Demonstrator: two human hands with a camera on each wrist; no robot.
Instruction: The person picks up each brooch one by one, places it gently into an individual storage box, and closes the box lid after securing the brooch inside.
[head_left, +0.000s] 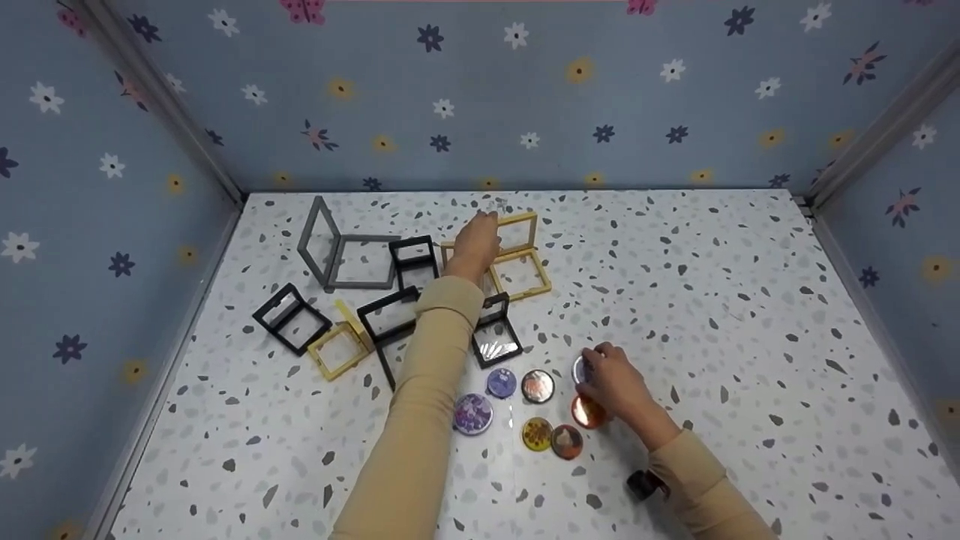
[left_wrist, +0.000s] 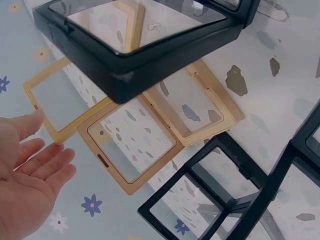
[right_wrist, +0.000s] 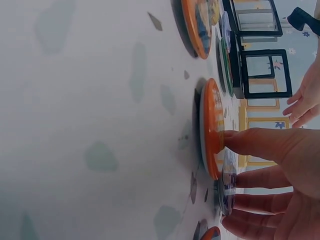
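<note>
Near the front edge of the speckled white tabletop (head_left: 712, 300), the right hand (head_left: 615, 382) pinches a small round silver-rimmed badge (head_left: 579, 369) among six other glossy round badges; an orange one (head_left: 587, 411) lies just beside it. The right wrist view shows the thumb (right_wrist: 255, 142) pressing on that orange disc. Farther back, the left hand (head_left: 476, 240), fingers straight and holding nothing, hovers at the open tan square display frame (head_left: 517, 255), whose clear panes hold nothing.

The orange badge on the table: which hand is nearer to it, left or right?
Right. The right hand rests on the orange badge, a fingertip touching it. The left hand is far off, open beside the yellow frames.
</note>
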